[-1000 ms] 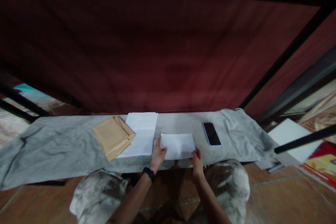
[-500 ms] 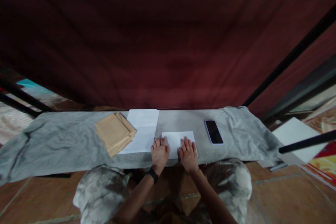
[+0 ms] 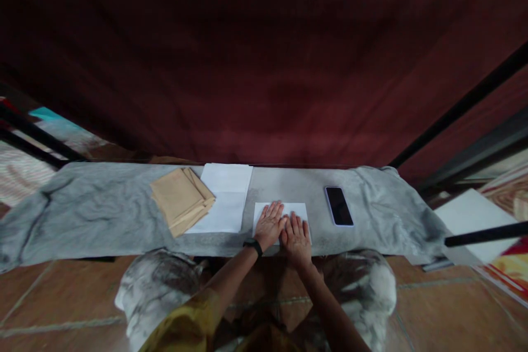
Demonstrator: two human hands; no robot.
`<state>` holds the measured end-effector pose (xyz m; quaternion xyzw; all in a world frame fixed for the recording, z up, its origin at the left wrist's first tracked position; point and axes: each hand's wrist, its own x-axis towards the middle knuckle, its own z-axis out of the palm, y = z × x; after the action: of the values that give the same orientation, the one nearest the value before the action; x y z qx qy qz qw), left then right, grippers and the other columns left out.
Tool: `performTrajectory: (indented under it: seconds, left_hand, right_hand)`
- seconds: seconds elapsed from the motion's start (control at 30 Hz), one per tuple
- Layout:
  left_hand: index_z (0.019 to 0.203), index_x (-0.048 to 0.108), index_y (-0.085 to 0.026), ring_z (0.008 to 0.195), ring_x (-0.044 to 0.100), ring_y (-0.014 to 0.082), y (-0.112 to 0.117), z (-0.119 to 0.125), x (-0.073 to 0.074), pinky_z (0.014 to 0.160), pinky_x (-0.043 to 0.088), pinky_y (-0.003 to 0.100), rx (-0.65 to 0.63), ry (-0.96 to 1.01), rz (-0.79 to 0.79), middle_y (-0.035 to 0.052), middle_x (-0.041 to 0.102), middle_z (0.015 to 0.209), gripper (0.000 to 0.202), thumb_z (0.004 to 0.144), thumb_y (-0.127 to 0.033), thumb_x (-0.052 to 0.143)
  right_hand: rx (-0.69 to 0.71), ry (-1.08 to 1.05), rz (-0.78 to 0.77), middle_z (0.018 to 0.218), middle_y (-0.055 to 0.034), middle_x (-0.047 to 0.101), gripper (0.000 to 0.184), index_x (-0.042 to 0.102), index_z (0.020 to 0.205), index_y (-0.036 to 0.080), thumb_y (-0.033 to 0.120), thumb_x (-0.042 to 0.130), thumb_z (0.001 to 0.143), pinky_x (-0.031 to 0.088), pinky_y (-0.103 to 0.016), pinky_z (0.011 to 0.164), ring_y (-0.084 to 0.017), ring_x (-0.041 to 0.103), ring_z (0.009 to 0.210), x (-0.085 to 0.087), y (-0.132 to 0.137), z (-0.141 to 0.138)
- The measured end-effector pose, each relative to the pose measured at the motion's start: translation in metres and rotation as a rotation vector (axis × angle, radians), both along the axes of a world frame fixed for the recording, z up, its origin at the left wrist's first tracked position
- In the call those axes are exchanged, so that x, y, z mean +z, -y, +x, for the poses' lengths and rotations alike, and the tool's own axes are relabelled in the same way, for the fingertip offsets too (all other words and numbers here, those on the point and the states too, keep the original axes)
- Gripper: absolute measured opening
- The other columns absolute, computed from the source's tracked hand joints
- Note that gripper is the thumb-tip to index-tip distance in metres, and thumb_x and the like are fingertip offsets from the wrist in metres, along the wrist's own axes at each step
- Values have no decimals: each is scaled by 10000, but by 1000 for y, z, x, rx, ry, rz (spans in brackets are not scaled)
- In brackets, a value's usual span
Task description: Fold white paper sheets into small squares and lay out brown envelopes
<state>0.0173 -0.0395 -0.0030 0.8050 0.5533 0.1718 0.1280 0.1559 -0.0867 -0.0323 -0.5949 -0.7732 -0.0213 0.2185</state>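
A folded sheet of white paper [image 3: 296, 208] lies on the grey cloth in front of me. My left hand [image 3: 269, 224], with a dark band at the wrist, rests flat on its left and middle part. Flat on the right part lies my right hand [image 3: 296, 236], fingers stretched out. The thumbs are close together or touching. Both hands are open and press on the paper without gripping it. To the left is a stack of white sheets [image 3: 223, 212], partly covered by a pile of brown paper envelopes [image 3: 179, 201].
A phone [image 3: 339, 206] lies to the right on the grey cloth [image 3: 103, 209] that covers the narrow bench. Behind it hangs a dark red curtain [image 3: 264, 93]. Black metal bars [image 3: 462, 104] slant at the sides. A white board [image 3: 478, 220] is at the far right.
My left hand has moved right, from the paper's left edge onto its middle, close to my right hand. My right hand has stayed nearly in place. The view has shifted slightly.
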Motion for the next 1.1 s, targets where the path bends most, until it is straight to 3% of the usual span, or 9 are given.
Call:
performTrajectory:
  seconds: [0.17, 0.47, 0.67, 0.9, 1.1]
  left_hand:
    - [1505, 387, -126, 1516, 227, 239, 4, -4, -1, 1249, 150, 483, 16, -10, 0, 120, 394, 1580, 534, 1006, -311, 351]
    - [1464, 462, -257, 1506, 257, 236, 57, -31, -7, 1247, 159, 509, -142, -70, -7, 25, 406, 1581, 471, 999, -285, 390]
    - [1373, 553, -215, 1476, 327, 256, 56, -32, 1, 1232, 194, 516, -142, -89, -31, 80, 519, 1495, 416, 982, -306, 444]
    - [1425, 503, -227, 1493, 288, 245, 56, -33, -1, 1238, 154, 501, -158, -95, 11, 70, 491, 1521, 460, 1003, -386, 416]
    - [1493, 423, -268, 1501, 266, 236, 55, -35, -8, 1238, 141, 490, -165, -116, 32, 39, 436, 1563, 513, 1001, -414, 407]
  right_hand:
    - [-7, -8, -10, 1544, -172, 426, 486, 478, 1469, 132, 284, 381, 1018, 229, -530, 1180, -305, 381, 1434, 1, 0, 0]
    - [7, -55, -104, 1531, -137, 459, 473, 485, 1465, 156, 285, 360, 1028, 225, -524, 1191, -284, 389, 1432, 7, -6, 0]
    - [221, -22, -140, 1517, -103, 485, 497, 425, 1503, 192, 232, 396, 1009, 273, -473, 1188, -236, 422, 1414, 17, -30, -13]
    - [165, -23, -134, 1537, -91, 456, 484, 446, 1490, 201, 224, 370, 1012, 258, -492, 1190, -248, 406, 1429, 21, -46, -12]
    - [101, -29, -109, 1534, -92, 457, 496, 410, 1513, 206, 281, 388, 1023, 255, -483, 1194, -248, 392, 1438, 16, -35, -1]
